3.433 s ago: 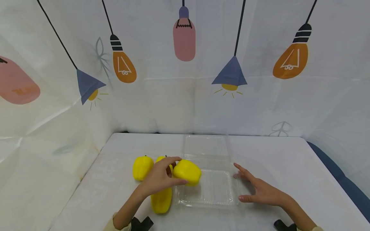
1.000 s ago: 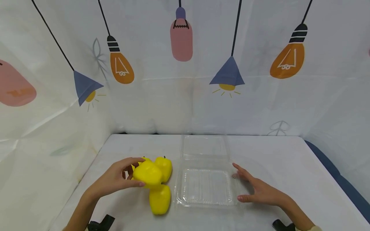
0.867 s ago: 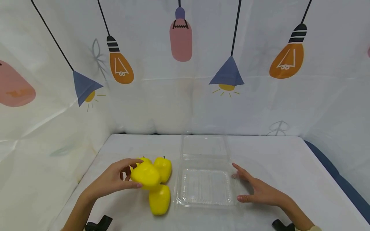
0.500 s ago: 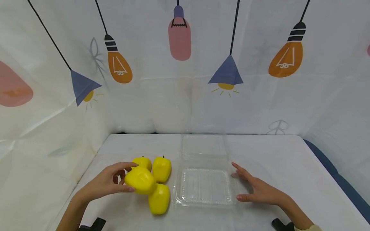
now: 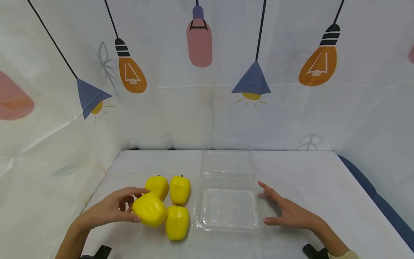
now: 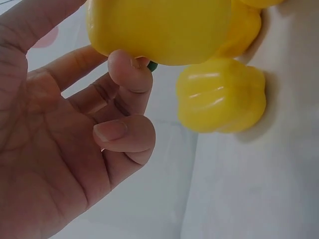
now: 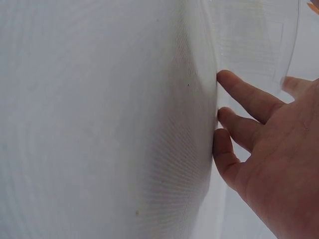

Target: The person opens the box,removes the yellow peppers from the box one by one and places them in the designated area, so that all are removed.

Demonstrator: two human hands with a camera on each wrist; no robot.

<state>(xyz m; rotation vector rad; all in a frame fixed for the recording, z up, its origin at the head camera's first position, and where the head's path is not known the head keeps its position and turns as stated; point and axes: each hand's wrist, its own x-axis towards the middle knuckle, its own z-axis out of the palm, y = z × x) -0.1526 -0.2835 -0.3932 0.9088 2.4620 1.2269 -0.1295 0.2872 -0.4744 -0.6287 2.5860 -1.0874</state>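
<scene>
My left hand [image 5: 111,208] pinches a yellow bell pepper [image 5: 149,210] between thumb and fingertips, above the left part of the table. In the left wrist view, the held pepper [image 6: 159,30] shows a bit of green stem by the fingers, and two of those fingers curl without gripping. Three more yellow bell peppers are grouped close by: one at the back left [image 5: 157,186], one at the back right [image 5: 180,190] and one in front [image 5: 177,223]. My right hand [image 5: 288,212] rests on the table with fingers spread, beside a transparent plastic container [image 5: 230,208].
The container's hinged lid [image 5: 226,162] lies folded back toward the far table edge. A white table [image 5: 307,172] carries everything. Behind it hangs a pale sheet [image 5: 181,115] printed with lamps, and dark blue material [image 5: 362,180] shows past the right edge.
My left hand has carried the bell pepper from over the container leftward past the other peppers, then lower and nearer. The right hand stays in place.
</scene>
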